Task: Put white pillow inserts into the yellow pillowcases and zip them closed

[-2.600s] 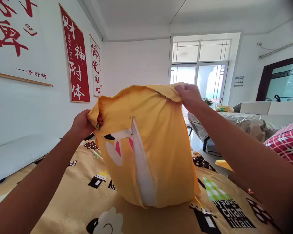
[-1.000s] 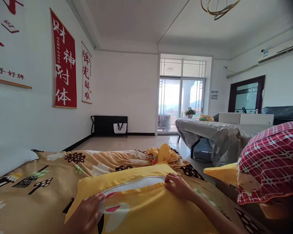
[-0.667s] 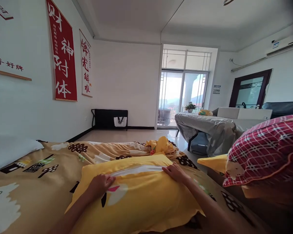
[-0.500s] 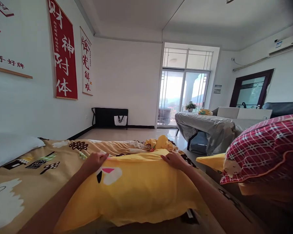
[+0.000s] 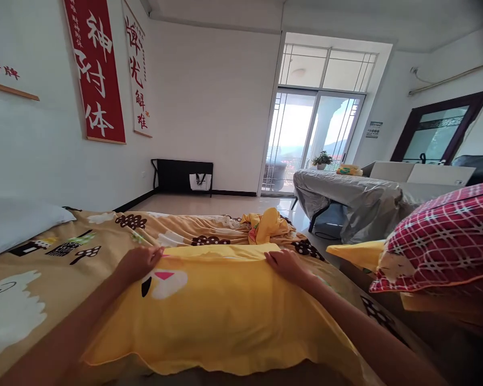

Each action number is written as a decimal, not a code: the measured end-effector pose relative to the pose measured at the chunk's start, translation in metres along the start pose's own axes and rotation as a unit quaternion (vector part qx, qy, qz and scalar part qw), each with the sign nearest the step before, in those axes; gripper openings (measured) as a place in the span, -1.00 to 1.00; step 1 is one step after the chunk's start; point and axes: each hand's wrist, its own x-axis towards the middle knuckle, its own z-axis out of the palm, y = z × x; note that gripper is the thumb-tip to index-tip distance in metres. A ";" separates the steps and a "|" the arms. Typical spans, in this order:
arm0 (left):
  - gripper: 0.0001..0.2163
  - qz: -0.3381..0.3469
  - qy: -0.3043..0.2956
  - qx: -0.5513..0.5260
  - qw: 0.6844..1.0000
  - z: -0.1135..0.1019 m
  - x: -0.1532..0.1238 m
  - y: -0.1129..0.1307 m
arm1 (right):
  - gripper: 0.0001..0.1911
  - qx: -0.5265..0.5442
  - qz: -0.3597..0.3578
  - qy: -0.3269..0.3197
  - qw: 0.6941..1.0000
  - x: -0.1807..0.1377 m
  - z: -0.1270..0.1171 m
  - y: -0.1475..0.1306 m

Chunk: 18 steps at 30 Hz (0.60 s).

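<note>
While the yellow pillow [image 5: 225, 311] lies flat on the bed [image 5: 44, 257] before me | my left hand [image 5: 139, 261] flat, pressing its far-left corner | my right hand [image 5: 285, 262] flat on its far edge | filling looks fully cased, no white showing | closure hidden, maybe left.

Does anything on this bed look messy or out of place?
Only a yellow cloth, crumpled in a heap at the far edge of the bed sheet, beyond the yellow pillow under the left hand and right hand.

The yellow pillow [image 5: 221, 311] is smooth matt cloth; the printed bedsheet [image 5: 64, 252] soft cloth; the floor [image 5: 209, 205] glossy tile.
</note>
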 end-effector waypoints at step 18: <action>-0.44 -0.042 -0.022 -0.063 0.997 0.082 -0.005 -0.032 | -0.55 0.002 0.062 -0.018 0.998 0.003 0.073 -0.024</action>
